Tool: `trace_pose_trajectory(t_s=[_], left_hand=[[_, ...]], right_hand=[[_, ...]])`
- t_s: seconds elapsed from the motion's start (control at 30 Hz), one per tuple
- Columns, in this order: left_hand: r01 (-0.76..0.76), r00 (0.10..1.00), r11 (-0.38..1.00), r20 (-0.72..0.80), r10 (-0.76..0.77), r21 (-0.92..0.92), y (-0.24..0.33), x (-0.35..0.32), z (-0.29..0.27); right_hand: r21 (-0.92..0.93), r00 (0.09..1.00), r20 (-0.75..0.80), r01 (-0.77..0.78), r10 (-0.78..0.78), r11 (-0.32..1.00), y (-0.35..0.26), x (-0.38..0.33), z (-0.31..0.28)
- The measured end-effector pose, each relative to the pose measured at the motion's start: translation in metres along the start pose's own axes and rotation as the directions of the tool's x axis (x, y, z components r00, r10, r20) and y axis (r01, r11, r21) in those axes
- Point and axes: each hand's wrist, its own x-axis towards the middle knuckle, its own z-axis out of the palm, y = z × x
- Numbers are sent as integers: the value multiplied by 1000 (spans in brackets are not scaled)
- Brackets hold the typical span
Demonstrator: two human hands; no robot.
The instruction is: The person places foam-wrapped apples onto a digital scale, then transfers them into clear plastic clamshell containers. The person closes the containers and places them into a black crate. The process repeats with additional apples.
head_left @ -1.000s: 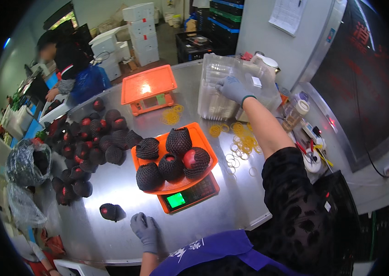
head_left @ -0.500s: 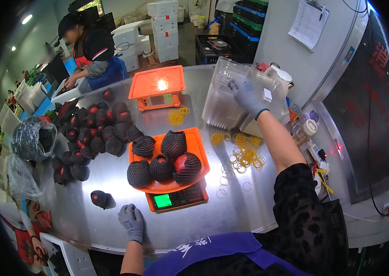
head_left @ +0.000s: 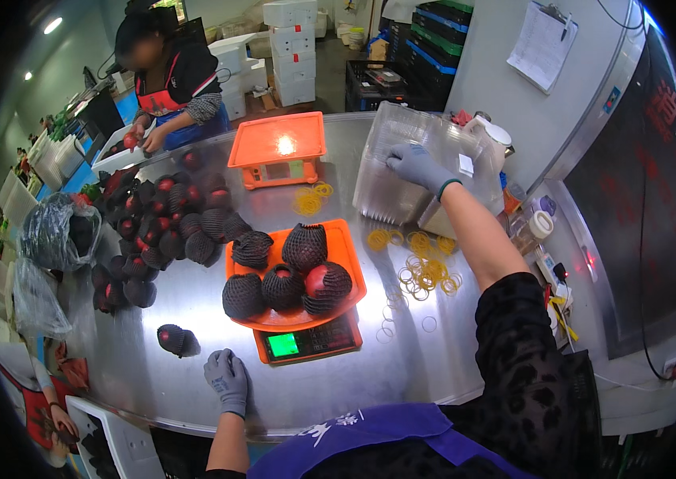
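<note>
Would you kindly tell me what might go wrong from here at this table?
The right hand is over the stacked clear plastic containers, so a snag might tip or scatter some. Five netted fruits sit close together on the orange tray, and a knock could roll one off. A lone netted fruit lies near the left hand, which might nudge it.

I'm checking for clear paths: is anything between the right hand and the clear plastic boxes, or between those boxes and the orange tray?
Nothing visible stands between the right hand and the clear plastic boxes. Between those boxes and the orange tray, loose yellow rubber bands lie flat.
</note>
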Motion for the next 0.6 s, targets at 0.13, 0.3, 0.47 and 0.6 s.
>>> trace_pose_trajectory(t_s=[0.13, 0.3, 0.47, 0.6], left_hand=[[19, 1000, 1000, 14, -19, 18, 5, 2, -4], [-11, 1000, 1000, -20, 11, 5, 2, 2, -2], [-8, 999, 1000, -31, 9, 18, 4, 2, -3], [7, 1000, 1000, -13, -7, 2, 5, 4, -4]], right_hand=[[-100, 999, -2, -53, 53, 994, -23, 3, 0], [-126, 988, -151, -45, 26, 991, -34, 11, 17], [-30, 994, -37, -102, 101, 994, -34, 11, 11], [28, 996, -62, -70, 72, 997, -14, 14, 20]])
